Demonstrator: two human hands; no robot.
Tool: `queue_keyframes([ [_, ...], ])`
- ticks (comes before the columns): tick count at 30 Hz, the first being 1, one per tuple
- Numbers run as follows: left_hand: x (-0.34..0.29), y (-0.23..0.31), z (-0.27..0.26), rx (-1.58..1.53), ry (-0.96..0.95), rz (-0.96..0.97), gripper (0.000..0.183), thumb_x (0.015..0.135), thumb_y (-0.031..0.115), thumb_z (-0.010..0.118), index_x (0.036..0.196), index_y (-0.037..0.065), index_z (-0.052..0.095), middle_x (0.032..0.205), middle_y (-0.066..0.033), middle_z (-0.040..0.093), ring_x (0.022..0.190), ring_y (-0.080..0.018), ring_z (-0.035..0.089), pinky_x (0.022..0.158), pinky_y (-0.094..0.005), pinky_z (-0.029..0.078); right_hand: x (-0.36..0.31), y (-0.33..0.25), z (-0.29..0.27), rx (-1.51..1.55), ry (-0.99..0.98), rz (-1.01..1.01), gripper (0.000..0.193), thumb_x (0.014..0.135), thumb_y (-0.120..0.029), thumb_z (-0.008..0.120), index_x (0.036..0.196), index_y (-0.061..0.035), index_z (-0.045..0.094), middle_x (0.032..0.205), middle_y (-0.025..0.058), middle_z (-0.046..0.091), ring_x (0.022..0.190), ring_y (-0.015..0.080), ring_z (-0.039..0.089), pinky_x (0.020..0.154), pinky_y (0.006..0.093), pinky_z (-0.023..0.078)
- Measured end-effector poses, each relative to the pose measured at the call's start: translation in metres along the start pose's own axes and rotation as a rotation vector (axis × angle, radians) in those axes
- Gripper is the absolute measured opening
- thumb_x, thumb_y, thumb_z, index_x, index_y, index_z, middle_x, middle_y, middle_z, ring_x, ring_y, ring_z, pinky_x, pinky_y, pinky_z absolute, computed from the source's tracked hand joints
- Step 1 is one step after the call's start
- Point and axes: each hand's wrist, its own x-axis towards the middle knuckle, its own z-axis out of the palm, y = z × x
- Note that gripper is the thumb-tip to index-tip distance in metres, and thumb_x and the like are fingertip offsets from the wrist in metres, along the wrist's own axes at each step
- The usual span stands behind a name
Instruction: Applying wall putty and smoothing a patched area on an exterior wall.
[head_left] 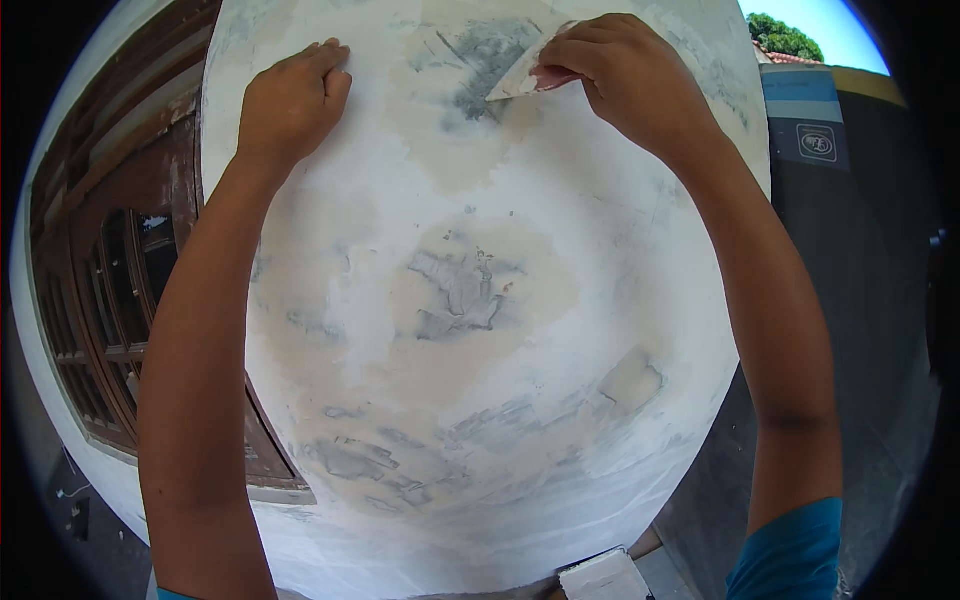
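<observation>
Right hand (625, 85): raised at the upper right, grasping a folded sheet (522, 78) between thumb and fingers. The sheet is thin, pale outside, reddish on the inner fold; resembles sandpaper, grit too fine to confirm. It lies at the upper part of the wall (400, 190), its pointed corner over a dark grey patch (490, 60). Full extent of contact cannot be told.

Left hand (295, 105): clenched in a loose fist at the wall's upper left, well apart from the sheet; palm side hidden.

Wall surface: white, with beige areas and grey smears. A rough, cracked grey patch (460, 290) sits near mid-view, between the two forearms; more streaks run below it.

Surroundings: brown wooden framework with dark panes (125, 270) at left; dark banner (850, 260) at right, blue and white near its top; green tree (785, 38) beyond. A white, flat-topped object (605, 578) at the lower edge, kind unclear. A blue sleeve (790, 550) covers the right upper arm.
</observation>
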Motion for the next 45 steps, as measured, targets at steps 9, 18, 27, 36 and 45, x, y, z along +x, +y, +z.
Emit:
queue_keyframes([
  [9, -0.009, -0.014, 0.008, 0.029, 0.09, 0.044, 0.031, 0.092, 0.018, 0.05, 0.112, 0.008, 0.072, 0.121, -0.0098, 0.07, 0.103, -0.0279, 0.07, 0.09, -0.0381, 0.056, -0.081, -0.036, 0.006, 0.017, 0.025, 0.082, 0.01, 0.078, -0.002, 0.069, 0.086, -0.0079, 0.072, 0.095, 0.0055, 0.072, 0.099, 0.0241, 0.066, 0.097, 0.0359, 0.048],
  [18, -0.016, 0.006, 0.005, 0.008, -0.002, -0.061, 0.037, 0.096, 0.014, 0.047, 0.127, 0.004, 0.065, 0.137, -0.0141, 0.061, 0.131, -0.0276, 0.055, 0.11, -0.0365, 0.043, -0.027, -0.027, -0.032, 0.263, -0.234, 0.657, 0.024, 0.088, 0.002, 0.057, 0.104, -0.0059, 0.073, 0.09, 0.0124, 0.073, 0.08, 0.0275, 0.069, 0.078, 0.037, 0.054],
  [27, -0.007, -0.002, 0.009, 0.044, 0.108, 0.009, 0.033, 0.091, 0.02, 0.05, 0.111, 0.008, 0.073, 0.121, -0.009, 0.07, 0.112, -0.0236, 0.068, 0.093, -0.0358, 0.055, -0.005, -0.018, 0.037, -0.012, -0.033, 0.115, 0.025, 0.089, -0.004, 0.057, 0.108, -0.0071, 0.072, 0.104, 0.0112, 0.073, 0.101, 0.0301, 0.068, 0.083, 0.0399, 0.056],
  [36, -0.008, -0.02, 0.003, 0.07, 0.146, 0.079, 0.029, 0.088, 0.02, 0.053, 0.101, 0.011, 0.076, 0.109, -0.0076, 0.075, 0.088, -0.0248, 0.074, 0.076, -0.0358, 0.059, -0.075, -0.074, -0.022, -0.072, -0.293, 0.243, 0.025, 0.092, -0.008, 0.059, 0.113, -0.0096, 0.073, 0.114, 0.008, 0.073, 0.11, 0.0247, 0.068, 0.093, 0.0351, 0.055],
  [45, -0.003, -0.012, 0.016, 0.023, 0.116, 0.048, 0.03, 0.089, 0.016, 0.052, 0.108, 0.011, 0.074, 0.115, -0.0077, 0.073, 0.103, -0.0239, 0.071, 0.086, -0.0347, 0.056, -0.01, -0.04, 0.049, -0.154, -0.083, 0.05, 0.036, 0.093, -0.006, 0.054, 0.128, -0.0089, 0.061, 0.131, 0.0062, 0.064, 0.12, 0.0231, 0.061, 0.098, 0.0351, 0.053],
])
